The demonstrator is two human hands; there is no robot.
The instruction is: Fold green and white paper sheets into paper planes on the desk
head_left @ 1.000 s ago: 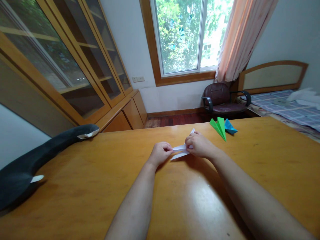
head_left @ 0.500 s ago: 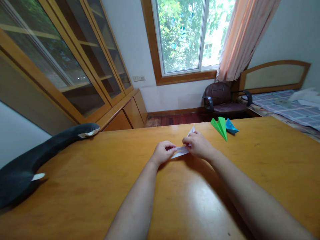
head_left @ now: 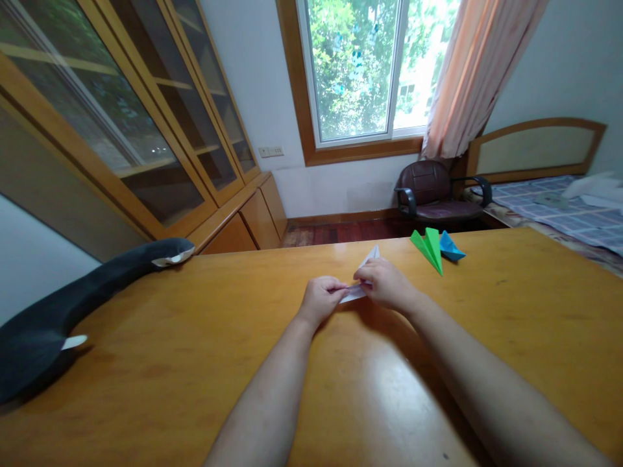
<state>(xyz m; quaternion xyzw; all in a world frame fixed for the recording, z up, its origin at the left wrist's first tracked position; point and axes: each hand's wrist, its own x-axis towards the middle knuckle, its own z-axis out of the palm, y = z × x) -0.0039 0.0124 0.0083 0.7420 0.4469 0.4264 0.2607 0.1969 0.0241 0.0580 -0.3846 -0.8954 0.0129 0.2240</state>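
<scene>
You are working a white folded paper (head_left: 361, 281) near the middle of the wooden table (head_left: 160, 337), slightly toward its far edge; your left hand (head_left: 323, 298) is closing on the near end of the paper, thumb and fingertips pinching it, while your right hand (head_left: 385, 284) is lying over the middle of it with the fingers curled down and pressing, so both hands are gripping the same piece; only a narrow strip between the hands and a pointed tip sticking out at about 12 o'clock from your right hand are showing, the rest is hidden under the fingers; from the long, narrow, pointed form I am judging that the paper is already well folded, close to a dart shape, and that you are creasing or tightening a fold along its length; whether any wings are folded down I cannot tell, since your hands are covering that part; at about 2 o'clock from your hands, well apart from them, a green paper plane (head_left: 428, 248) is lying finished on the table, with a blue paper plane (head_left: 451, 248) touching or just beside it on its right; going by those two, the white one is looking like the third of a set and is not yet set down with them; at about 9 o'clock, far off at the table's left edge, a dark plush toy (head_left: 73, 308) is resting
</scene>
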